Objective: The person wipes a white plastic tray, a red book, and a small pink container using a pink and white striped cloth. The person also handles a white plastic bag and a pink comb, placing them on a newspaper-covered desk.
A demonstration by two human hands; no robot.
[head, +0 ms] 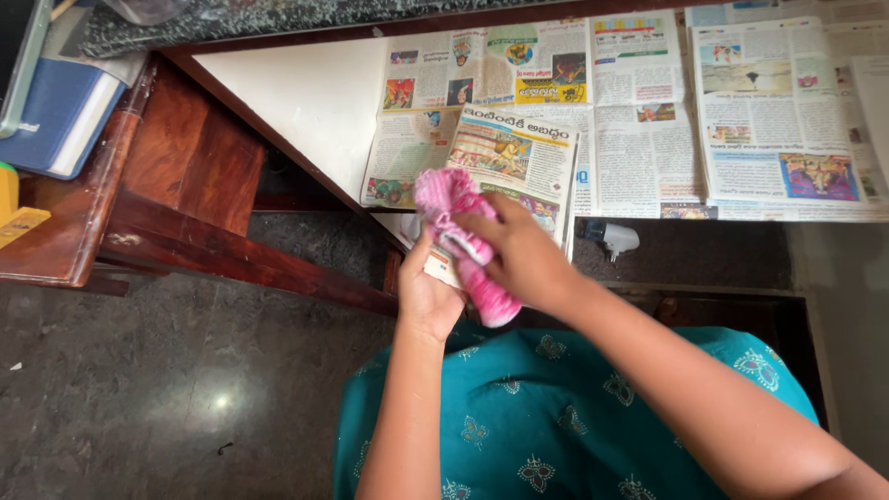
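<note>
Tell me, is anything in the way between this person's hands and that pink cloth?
Nothing visible. The right hand already grips the pink cloth from above, fingers closed on it. The left hand sits beneath, holding a small white item that the cloth mostly hides. Both hands hover over the edge of the folded newspaper.

Both hands, left hand (428, 298) and right hand (520, 259), gripping a pink cloth (460, 243) against a folded newspaper (514, 167), above the surface (306, 102) lined with newspaper sheets (778, 111).
</note>
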